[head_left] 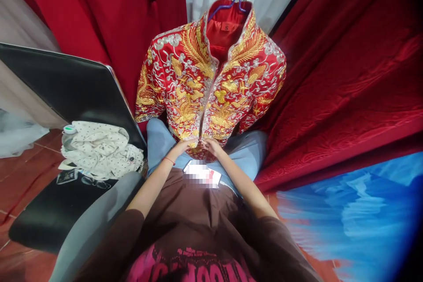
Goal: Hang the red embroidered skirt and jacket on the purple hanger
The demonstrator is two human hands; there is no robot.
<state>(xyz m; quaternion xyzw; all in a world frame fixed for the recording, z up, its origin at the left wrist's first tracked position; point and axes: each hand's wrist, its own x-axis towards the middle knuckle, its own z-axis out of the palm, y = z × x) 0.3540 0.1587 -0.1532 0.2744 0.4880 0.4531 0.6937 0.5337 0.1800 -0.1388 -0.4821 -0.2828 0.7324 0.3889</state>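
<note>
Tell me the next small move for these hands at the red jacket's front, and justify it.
I'd probably draw the two sides of the red jacket together near the bottom: the left hand and right hand are at either side of its front opening, and a narrow dark gap shows just above them.

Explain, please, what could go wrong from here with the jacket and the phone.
The smartphone lies unheld in the lap, so it might slide off if the person moves.
Its white cable runs close to the right forearm and could get caught.
The left hand and right hand are at the lower front edges of the embroidered jacket; a hard pull there might strain the gold and silver embroidery.
</note>
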